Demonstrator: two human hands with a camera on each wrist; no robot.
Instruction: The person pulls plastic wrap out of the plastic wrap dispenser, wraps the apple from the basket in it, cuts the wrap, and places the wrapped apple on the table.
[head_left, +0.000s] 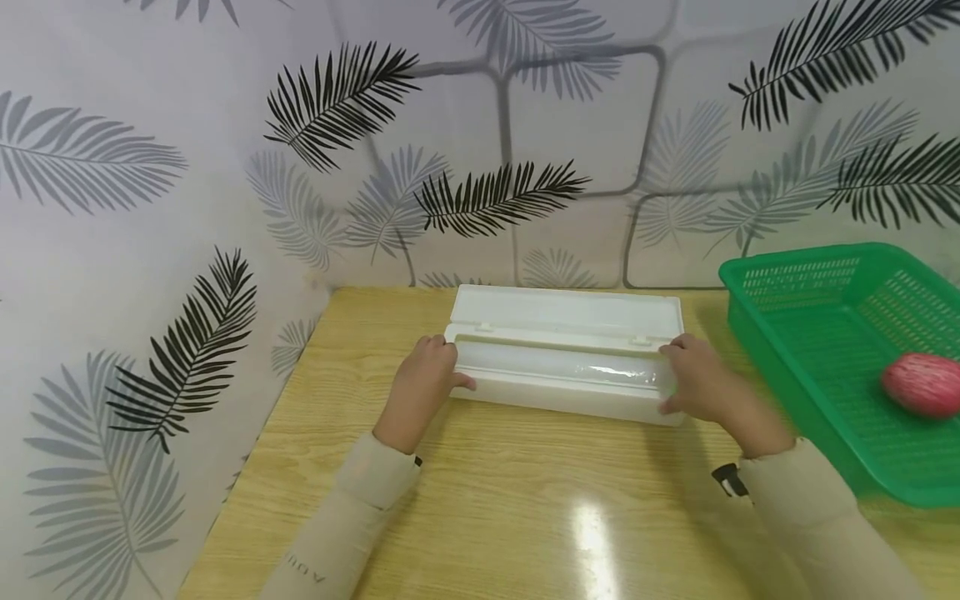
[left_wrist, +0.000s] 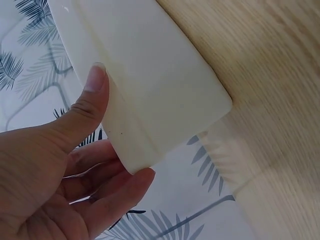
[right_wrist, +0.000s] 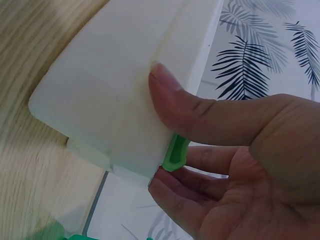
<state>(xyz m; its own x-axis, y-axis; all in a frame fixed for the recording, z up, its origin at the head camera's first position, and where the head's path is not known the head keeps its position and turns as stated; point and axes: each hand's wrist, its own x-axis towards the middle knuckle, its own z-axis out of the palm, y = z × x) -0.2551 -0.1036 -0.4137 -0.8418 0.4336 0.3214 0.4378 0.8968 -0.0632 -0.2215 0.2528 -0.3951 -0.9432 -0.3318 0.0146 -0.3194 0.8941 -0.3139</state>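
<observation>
A long white cling film dispenser box (head_left: 555, 402) lies on the table with its lid (head_left: 562, 310) tipped back toward the wall. Inside it a roll of clear cling film (head_left: 540, 362) shows. At the box's left end my left hand (head_left: 422, 379) grips it, thumb on the front face and fingers behind in the left wrist view. My right hand (head_left: 701, 383) holds the opposite end the same way. Beside the right fingers in the right wrist view, a small green plastic piece (right_wrist: 176, 152) sticks out at the box's edge.
A green plastic basket (head_left: 795, 392) stands to the right, close to my right forearm. In it lies a pinkish-red oval object (head_left: 924, 385). Behind the wooden table (head_left: 510, 500) hangs a leaf-patterned cloth (head_left: 465, 125), which also runs along the left side.
</observation>
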